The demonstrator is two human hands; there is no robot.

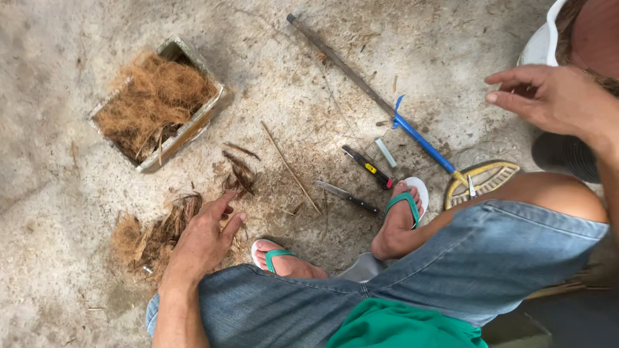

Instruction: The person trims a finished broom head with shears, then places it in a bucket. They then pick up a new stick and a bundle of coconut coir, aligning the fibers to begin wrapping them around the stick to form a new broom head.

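My left hand (pixel 205 237) reaches down to the concrete floor at lower left, fingers apart, its tips touching a pile of brown coconut husk pieces (pixel 155 235). It holds nothing. My right hand (pixel 553 96) hovers at upper right with fingers spread and empty, near a white bucket rim (pixel 540 44). Between my feet in green flip-flops lie a knife (pixel 348 196) and a black-and-yellow utility cutter (pixel 367 167).
A square box (pixel 201 122) filled with brown coconut fibre (pixel 151 103) stands at upper left. A long stick with a blue handle (pixel 380 100) crosses the floor toward a yellow scraper head (pixel 482 180). A small grey block (pixel 385 153) and loose husk strips (pixel 240 174) lie nearby.
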